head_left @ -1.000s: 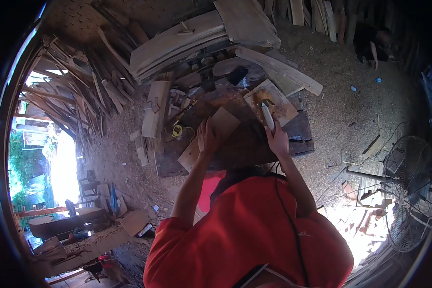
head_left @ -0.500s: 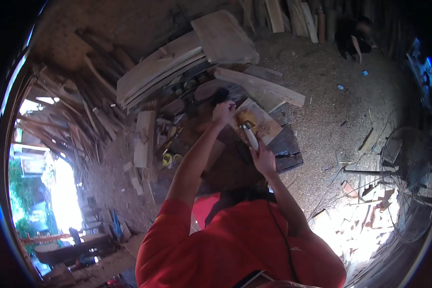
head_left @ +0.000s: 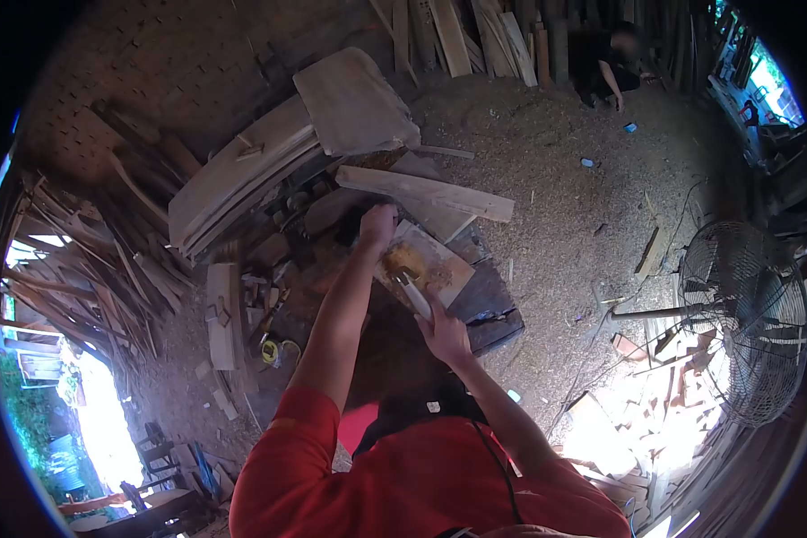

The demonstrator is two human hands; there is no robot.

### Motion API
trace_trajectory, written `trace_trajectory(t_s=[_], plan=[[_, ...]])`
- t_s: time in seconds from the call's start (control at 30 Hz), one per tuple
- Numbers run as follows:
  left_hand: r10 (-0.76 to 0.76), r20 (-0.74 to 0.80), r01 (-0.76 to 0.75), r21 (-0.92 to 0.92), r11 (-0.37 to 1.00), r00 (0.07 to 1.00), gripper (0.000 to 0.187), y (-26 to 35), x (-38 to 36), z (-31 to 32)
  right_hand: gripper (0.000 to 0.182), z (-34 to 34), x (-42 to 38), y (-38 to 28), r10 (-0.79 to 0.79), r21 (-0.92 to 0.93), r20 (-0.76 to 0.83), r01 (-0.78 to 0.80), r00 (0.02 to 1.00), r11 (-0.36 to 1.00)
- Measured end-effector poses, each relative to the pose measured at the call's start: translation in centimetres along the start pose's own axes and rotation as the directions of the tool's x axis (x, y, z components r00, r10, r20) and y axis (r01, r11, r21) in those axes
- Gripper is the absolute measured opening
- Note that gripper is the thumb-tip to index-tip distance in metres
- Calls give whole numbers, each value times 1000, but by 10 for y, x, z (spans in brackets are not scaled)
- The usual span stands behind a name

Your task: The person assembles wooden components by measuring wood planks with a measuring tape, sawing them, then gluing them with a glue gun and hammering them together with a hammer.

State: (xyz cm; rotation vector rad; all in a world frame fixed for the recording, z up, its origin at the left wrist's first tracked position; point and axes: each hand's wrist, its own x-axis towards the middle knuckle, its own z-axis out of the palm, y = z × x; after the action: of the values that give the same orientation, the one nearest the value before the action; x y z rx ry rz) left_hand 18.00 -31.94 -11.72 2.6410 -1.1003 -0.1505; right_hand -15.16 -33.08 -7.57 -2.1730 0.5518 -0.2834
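Note:
My right hand (head_left: 445, 336) is closed round the pale handle of a short tool (head_left: 413, 294). The tool's metal-looking end lies over an amber-brown stain on a light, flat board (head_left: 442, 271). At the board's far left edge is my left hand (head_left: 379, 226), its fingers curled; what they hold, if anything, is too hidden to make out. A black object (head_left: 350, 229) shows right beside that hand. Under the board is a dark, worn wooden work surface (head_left: 496, 325).
Behind the work surface lie a loose plank (head_left: 426, 191) and stacked slabs (head_left: 242, 170). A yellow tape measure (head_left: 270, 351) sits at left. A large fan (head_left: 746, 318) stands at right over wood scraps. Another person (head_left: 608, 70) crouches at the far back.
The view has swung to the right, so the bench and both hands appear farther left and lower. The tool stays over the stained board in my right hand; my left hand remains near its edge.

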Motion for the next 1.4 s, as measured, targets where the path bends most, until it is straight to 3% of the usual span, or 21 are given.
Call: trace_trajectory(t_s=[0.23, 0.33, 0.43, 0.47, 0.57, 0.7, 0.8, 0.9, 0.97, 1.07, 1.17, 1.27, 1.4], plan=[[-49, 138, 43, 50, 998, 989, 16, -11, 6, -3, 63, 0, 0, 1, 15, 9, 18, -15, 1000, 1000], [22, 237, -34, 48, 998, 971, 25, -23, 3, -20, 62, 1, -1, 2, 30, 15, 26, -30, 999, 999], [-56, 119, 64, -61, 996, 991, 34, -25, -22, -43, 63, -1, -2, 1, 39, 16, 31, -39, 999, 999], [-101, 50, 108, -175, 979, 994, 35, -28, -31, -42, 63, -2, -2, 0, 41, 14, 34, -41, 999, 999], [-116, -76, 86, -315, 945, 990, 28, -29, -78, -55, 64, 0, -3, 2, -18, 32, -12, 18, 1000, 999], [-231, -237, 90, -487, 869, 944, 20, -39, -167, -60, 66, -1, -3, 1, 13, 21, 17, -14, 1000, 1000], [-420, -293, 205, -555, 806, 859, 16, -53, -241, -56, 69, -7, -1, -5, 94, 42, 134, -100, 987, 994], [-583, -371, 262, -634, 728, 723, 16, -57, -296, -47, 62, 7, 0, 7, -44, 59, -33, 45, 998, 997], [-654, -423, 249, -687, 683, 627, 18, -49, -319, -47, 62, 7, -1, 7, -76, 36, -48, 77, 996, 996], [-657, -422, 211, -719, 662, 625, 18, -46, -335, -42, 61, 9, -1, 7, -98, 26, -57, 100, 994, 995], [-584, -467, 225, -620, 752, 664, 17, -45, -344, -35, 61, 10, 0, 9, -106, 14, -54, 107, 993, 994], [-523, -562, 226, -512, 829, 641, 16, -50, -345, -31, 61, 15, 1, 12, -120, -17, -61, 119, 991, 993], [-552, -598, 180, -567, 804, 581, 14, -50, -343, -28, 61, 14, -1, 13, -124, -41, -57, 122, 991, 992]])
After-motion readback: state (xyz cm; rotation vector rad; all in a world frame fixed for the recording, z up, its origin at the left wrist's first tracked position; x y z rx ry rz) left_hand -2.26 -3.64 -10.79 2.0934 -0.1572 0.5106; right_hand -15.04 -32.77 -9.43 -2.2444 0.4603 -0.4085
